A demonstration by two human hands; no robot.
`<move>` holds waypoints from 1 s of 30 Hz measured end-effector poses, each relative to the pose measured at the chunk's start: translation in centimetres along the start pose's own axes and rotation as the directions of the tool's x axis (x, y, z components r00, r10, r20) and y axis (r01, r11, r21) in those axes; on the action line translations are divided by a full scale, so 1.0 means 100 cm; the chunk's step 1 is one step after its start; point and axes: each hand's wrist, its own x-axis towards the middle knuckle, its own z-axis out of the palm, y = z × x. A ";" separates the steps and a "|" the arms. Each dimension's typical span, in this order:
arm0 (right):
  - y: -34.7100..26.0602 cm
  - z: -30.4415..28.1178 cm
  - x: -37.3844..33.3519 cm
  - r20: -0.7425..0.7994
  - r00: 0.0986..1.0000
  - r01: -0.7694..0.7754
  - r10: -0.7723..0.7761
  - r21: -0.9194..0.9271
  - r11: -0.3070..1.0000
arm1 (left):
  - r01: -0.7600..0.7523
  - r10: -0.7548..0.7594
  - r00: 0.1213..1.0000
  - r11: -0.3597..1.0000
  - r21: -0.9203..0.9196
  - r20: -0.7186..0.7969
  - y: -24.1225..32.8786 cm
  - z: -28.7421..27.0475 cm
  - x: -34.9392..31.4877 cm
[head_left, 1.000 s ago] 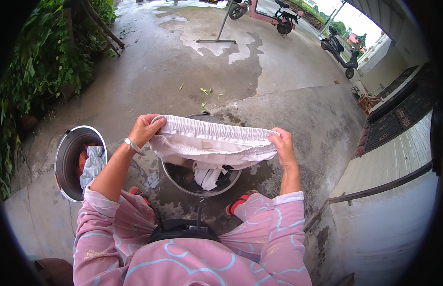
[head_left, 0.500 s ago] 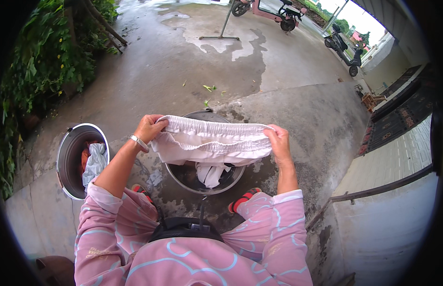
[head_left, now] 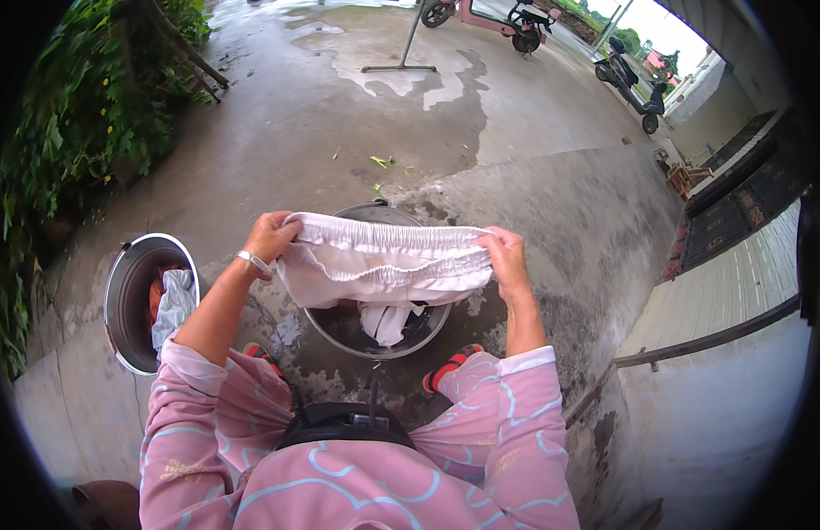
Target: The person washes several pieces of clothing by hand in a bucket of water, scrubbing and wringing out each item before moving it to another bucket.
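Note:
A white garment with a gathered elastic waistband, which looks like a pair of pants (head_left: 383,265), is stretched sideways between my two hands. My left hand (head_left: 271,237) pinches one end of the waistband, and a pale band circles that wrist. The opposite end is gripped by my right hand (head_left: 507,256). Beneath the garment stands a metal basin (head_left: 335,336), partly hidden by it. Inside the basin lies another white cloth (head_left: 383,324) among something dark.
To the left, a metal bucket (head_left: 118,300) holds light grey and orange cloth (head_left: 174,305). Leafy plants (head_left: 83,115) line the far left. A metal stand (head_left: 399,67), a pink scooter (head_left: 502,19) and a dark scooter (head_left: 635,84) are farther off. A wall (head_left: 710,397) runs along the right.
The white pants and both hands have shifted very slightly left, my right hand a bit more. Both hands keep their grip on the waistband.

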 end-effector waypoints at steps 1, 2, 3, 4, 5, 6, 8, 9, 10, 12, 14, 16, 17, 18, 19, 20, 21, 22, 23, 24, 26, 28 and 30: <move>-0.001 -0.005 0.001 -0.053 0.998 -0.020 0.024 0.078 0.997 | -0.028 0.027 0.999 0.999 -0.026 -0.046 -0.005 -0.003 0.002; -0.002 -0.010 0.002 -0.103 0.993 -0.035 0.052 0.157 0.987 | -0.032 0.031 0.999 0.999 -0.025 -0.042 -0.008 -0.005 0.003; -0.001 -0.013 0.002 -0.075 0.994 -0.063 0.079 0.191 0.980 | -0.053 0.053 0.998 0.999 0.010 -0.020 -0.011 -0.006 0.003; 0.001 -0.013 0.002 -0.080 0.994 -0.064 0.080 0.192 0.979 | -0.074 0.074 0.997 0.996 0.044 0.002 -0.014 -0.005 0.003; 0.004 -0.010 0.002 -0.018 0.995 -0.093 0.101 0.260 0.961 | -0.112 0.109 0.993 0.991 0.067 0.037 -0.016 0.000 0.004; 0.005 -0.004 0.000 0.045 0.991 -0.130 0.122 0.324 0.937 | -0.108 0.105 0.994 0.992 0.066 0.043 -0.013 0.006 0.002; 0.003 0.005 -0.002 0.072 0.992 -0.122 0.104 0.334 0.934 | -0.154 0.118 0.987 0.899 0.409 0.112 -0.004 0.015 -0.003; -0.002 0.008 -0.002 0.079 0.990 -0.141 0.120 0.399 0.906 | -0.187 0.095 0.975 0.843 0.505 0.202 -0.005 0.014 -0.002; -0.006 0.008 0.000 0.086 0.987 -0.159 0.135 0.462 0.873 | -0.189 0.097 0.974 0.844 0.502 0.204 -0.010 0.011 -0.003; -0.009 0.001 0.004 0.062 0.987 -0.156 0.145 0.523 0.838 | -0.468 0.163 0.868 0.585 0.662 0.470 -0.027 0.005 -0.007; -0.017 -0.006 0.005 0.063 0.981 -0.191 0.183 0.460 0.867 | -0.449 0.126 0.874 0.579 0.681 0.470 -0.036 -0.006 -0.008; -0.014 -0.016 0.003 0.077 0.983 -0.181 0.164 0.402 0.897 | -0.275 0.060 0.951 0.615 0.739 0.304 -0.019 -0.013 -0.007; -0.012 -0.018 0.002 0.013 0.992 -0.128 0.128 0.207 0.970 | -0.193 0.069 0.979 0.599 0.777 0.190 -0.004 -0.016 -0.007; -0.012 -0.018 0.003 -0.032 0.997 -0.072 0.072 0.000 0.997 | -0.175 0.134 0.984 0.591 0.787 0.119 0.001 -0.024 -0.006; -0.010 -0.020 0.003 -0.039 0.996 -0.079 0.077 -0.043 0.996 | -0.165 0.188 0.980 0.575 0.802 0.066 0.007 -0.028 -0.007; -0.005 -0.023 0.003 -0.033 0.996 -0.079 0.078 -0.040 0.996 | -0.152 0.242 0.970 0.558 0.816 0.015 0.013 -0.030 -0.009; -0.002 -0.027 0.002 -0.068 0.997 -0.035 0.024 -0.172 0.984 | -0.149 0.243 0.970 0.560 0.815 0.010 0.021 -0.030 -0.008; 0.000 -0.030 0.003 -0.096 0.995 0.004 -0.035 -0.302 0.953 | -0.027 0.112 0.992 0.654 0.756 -0.062 0.028 -0.029 -0.007; 0.002 -0.034 0.003 -0.093 0.995 0.008 -0.038 -0.304 0.953 | 0.101 -0.027 0.993 0.725 0.681 -0.119 0.032 -0.028 -0.006; 0.000 -0.034 0.003 -0.124 0.990 0.011 -0.071 -0.428 0.904 | 0.105 -0.028 0.992 0.725 0.681 -0.123 0.029 -0.027 -0.006; -0.002 -0.030 0.004 -0.146 0.983 0.012 -0.109 -0.544 0.839 | -0.067 0.212 0.969 0.720 0.691 -0.127 0.017 -0.023 -0.005; -0.001 -0.022 0.006 -0.131 0.986 -0.005 -0.104 -0.645 0.764 | -0.111 0.208 0.975 0.754 0.648 -0.076 0.016 -0.019 -0.005; -0.003 -0.020 0.006 -0.143 0.985 -0.010 -0.101 -0.623 0.782 | -0.091 0.035 0.991 0.884 0.459 0.130 0.019 -0.019 -0.007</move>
